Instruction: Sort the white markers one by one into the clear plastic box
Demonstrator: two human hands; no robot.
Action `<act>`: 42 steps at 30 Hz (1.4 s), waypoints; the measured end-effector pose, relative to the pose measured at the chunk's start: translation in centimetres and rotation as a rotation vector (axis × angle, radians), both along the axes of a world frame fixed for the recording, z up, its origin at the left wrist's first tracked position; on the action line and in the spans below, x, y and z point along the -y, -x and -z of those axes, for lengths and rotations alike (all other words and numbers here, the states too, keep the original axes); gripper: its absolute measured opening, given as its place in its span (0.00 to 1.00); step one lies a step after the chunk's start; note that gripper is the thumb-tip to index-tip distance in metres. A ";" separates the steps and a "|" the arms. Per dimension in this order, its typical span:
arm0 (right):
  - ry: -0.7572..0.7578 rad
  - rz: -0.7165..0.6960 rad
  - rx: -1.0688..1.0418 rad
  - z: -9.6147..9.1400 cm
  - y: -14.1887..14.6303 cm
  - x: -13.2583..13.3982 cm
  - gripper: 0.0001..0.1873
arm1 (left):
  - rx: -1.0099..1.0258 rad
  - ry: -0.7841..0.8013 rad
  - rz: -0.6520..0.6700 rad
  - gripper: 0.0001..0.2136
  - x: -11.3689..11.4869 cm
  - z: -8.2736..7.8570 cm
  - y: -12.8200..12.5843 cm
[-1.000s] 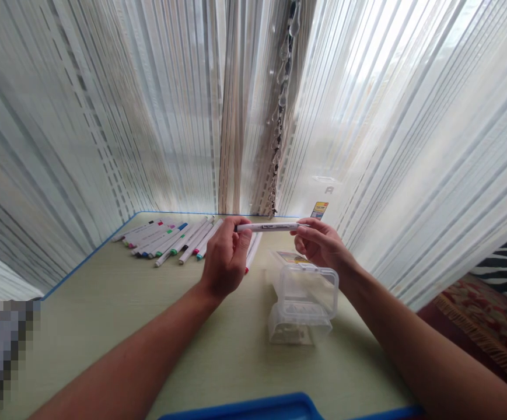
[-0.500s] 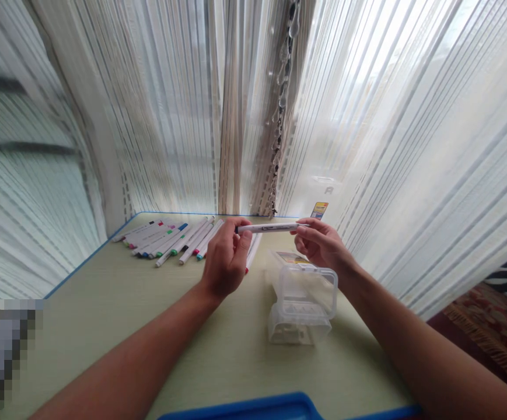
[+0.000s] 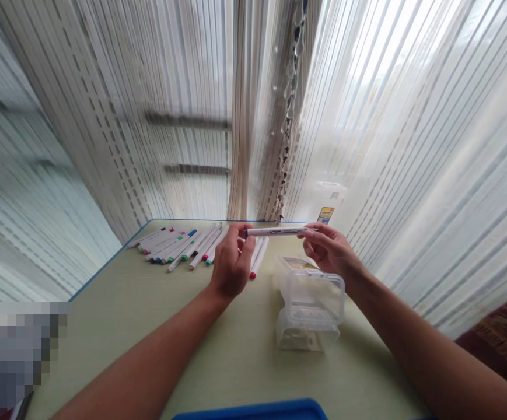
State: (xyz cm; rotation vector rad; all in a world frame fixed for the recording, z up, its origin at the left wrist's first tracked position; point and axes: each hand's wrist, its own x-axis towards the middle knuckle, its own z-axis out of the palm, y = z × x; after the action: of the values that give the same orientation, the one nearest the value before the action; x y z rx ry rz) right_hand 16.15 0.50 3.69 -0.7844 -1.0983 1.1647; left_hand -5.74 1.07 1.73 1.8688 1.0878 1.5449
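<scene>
A white marker (image 3: 275, 231) with dark lettering and a dark blue left end is held level above the table. My left hand (image 3: 231, 262) has its thumb and fingers closed around the blue end. The fingertips of my right hand (image 3: 329, 248) pinch the other end. Just beyond my left hand lie white markers (image 3: 259, 256), one with a red cap, partly covered by that hand. Below my right hand is a clear plastic box (image 3: 310, 303) lying with its lid open and a yellow label on it.
Several white markers (image 3: 183, 245) with caps of various colours lie in a row at the back left. Another clear plastic piece with a yellow label (image 3: 325, 215) stands by the curtain (image 3: 183, 70). A blue edge (image 3: 253, 410) shows at the front of the table (image 3: 157, 326).
The view has shifted, so the table and both hands appear slightly farther right and lower. The marker stays between both hands, and more of the red-capped marker shows beside my left hand.
</scene>
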 end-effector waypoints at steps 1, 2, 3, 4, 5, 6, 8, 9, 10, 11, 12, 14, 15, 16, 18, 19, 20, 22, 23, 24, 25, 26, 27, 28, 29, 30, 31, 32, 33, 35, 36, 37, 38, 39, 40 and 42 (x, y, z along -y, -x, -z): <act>-0.001 0.001 0.003 0.0 0.0 0.0 0.11 | -0.002 -0.004 -0.002 0.11 0.0 0.0 0.0; -0.002 0.005 0.007 0.0 0.1 0.0 0.11 | -0.006 -0.009 -0.006 0.11 0.1 -0.1 0.0; -0.002 0.012 0.010 0.0 0.1 0.0 0.11 | -0.012 -0.014 -0.010 0.11 0.1 -0.1 -0.1; 0.000 0.019 0.013 0.0 0.1 0.1 0.11 | -0.019 -0.018 -0.013 0.11 0.1 -0.1 -0.1; 0.003 0.026 0.017 0.0 0.2 0.1 0.11 | -0.025 -0.022 -0.014 0.11 0.1 -0.1 -0.1; 0.005 0.031 0.020 0.0 0.2 0.1 0.12 | -0.029 -0.025 -0.015 0.11 0.1 -0.1 -0.1; 0.007 0.033 0.027 0.0 0.2 0.1 0.13 | -0.035 -0.031 -0.021 0.11 0.0 0.0 -0.1; 0.004 0.032 0.029 0.0 0.2 0.1 0.13 | -0.035 -0.033 -0.025 0.10 -0.1 0.0 -0.1; -0.002 0.031 0.031 0.0 0.3 0.1 0.13 | -0.032 -0.033 -0.028 0.10 -0.1 0.1 -0.1; -0.009 0.029 0.031 0.0 0.3 0.1 0.13 | -0.028 -0.031 -0.029 0.10 -0.2 0.1 0.0; -0.016 0.025 0.031 0.0 0.3 0.1 0.13 | -0.024 -0.029 -0.030 0.10 -0.2 0.2 0.0; -0.026 0.017 0.032 0.1 0.2 0.0 0.14 | -0.018 -0.024 -0.029 0.11 -0.2 0.2 0.0; -0.030 0.014 0.034 0.1 0.2 0.0 0.14 | -0.016 -0.022 -0.029 0.11 -0.2 0.2 0.0; -0.031 0.011 0.036 0.2 0.2 0.0 0.14 | -0.015 -0.021 -0.028 0.11 -0.2 0.3 0.1; -0.031 0.010 0.045 0.3 0.2 -0.1 0.14 | -0.010 -0.017 -0.027 0.11 -0.3 0.3 0.1; -0.031 0.010 0.047 0.3 0.2 -0.1 0.14 | -0.007 -0.015 -0.026 0.11 -0.3 0.3 0.1; -0.031 0.010 0.050 0.3 0.2 -0.1 0.14 | -0.006 -0.013 -0.026 0.11 -0.3 0.3 0.1; -0.033 0.011 0.052 0.3 0.2 -0.1 0.14 | -0.005 -0.009 -0.026 0.11 -0.4 0.3 0.1; -0.035 0.012 0.050 0.2 0.2 -0.1 0.13 | -0.005 -0.007 -0.025 0.11 -0.4 0.3 0.1; -0.036 0.010 0.047 0.2 0.2 -0.1 0.13 | -0.005 -0.005 -0.023 0.11 -0.4 0.3 0.1; -0.038 0.008 0.043 0.2 0.2 -0.1 0.13 | -0.004 -0.003 -0.021 0.11 -0.4 0.3 0.1; -0.041 0.006 0.039 0.2 0.2 -0.1 0.13 | -0.003 -0.002 -0.019 0.11 -0.4 0.3 0.1; -0.043 0.005 0.036 0.2 0.2 -0.1 0.13 | -0.002 -0.002 -0.017 0.11 -0.3 0.3 0.1; -0.045 0.006 0.034 0.2 0.2 -0.1 0.13 | -0.001 -0.001 -0.014 0.11 -0.3 0.2 0.1; -0.044 0.011 0.035 0.2 0.3 -0.1 0.13 | -0.002 -0.001 -0.013 0.11 -0.3 0.2 0.1; -0.041 0.017 0.037 0.2 0.3 -0.1 0.13 | -0.003 0.000 -0.013 0.11 -0.3 0.2 0.1; -0.037 0.023 0.040 0.2 0.3 -0.1 0.13 | -0.003 0.000 -0.014 0.10 -0.3 0.2 0.1; -0.031 0.028 0.042 0.2 0.2 -0.1 0.14 | -0.004 -0.001 -0.015 0.10 -0.3 0.2 0.1; -0.027 0.031 0.043 0.2 0.2 -0.1 0.14 | -0.004 -0.004 -0.016 0.10 -0.3 0.2 0.0; -0.023 0.034 0.040 0.2 0.2 -0.1 0.14 | -0.007 -0.010 -0.017 0.10 -0.3 0.2 0.0; -0.024 0.034 0.038 0.2 0.2 -0.1 0.14 | -0.009 -0.013 -0.018 0.10 -0.3 0.2 0.0; -0.024 0.035 0.037 0.2 0.2 -0.1 0.14 | -0.012 -0.014 -0.020 0.10 -0.3 0.2 0.0; -0.024 0.034 0.037 0.2 0.2 -0.1 0.14 | -0.015 -0.014 -0.023 0.10 -0.3 0.2 0.0; -0.024 0.031 0.037 0.1 0.2 -0.1 0.13 | -0.017 -0.012 -0.025 0.10 -0.3 0.2 0.0; -0.024 0.029 0.037 0.1 0.2 0.0 0.13 | -0.018 -0.010 -0.023 0.11 -0.3 0.2 0.0; -0.025 0.031 0.037 0.0 0.2 0.0 0.13 | -0.013 -0.002 -0.011 0.11 -0.3 0.3 0.1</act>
State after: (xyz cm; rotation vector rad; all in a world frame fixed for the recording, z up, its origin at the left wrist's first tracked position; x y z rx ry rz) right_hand 15.91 0.49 3.69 -0.8033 -1.1255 1.1125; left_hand -5.82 1.40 1.47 1.8797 1.1052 1.5420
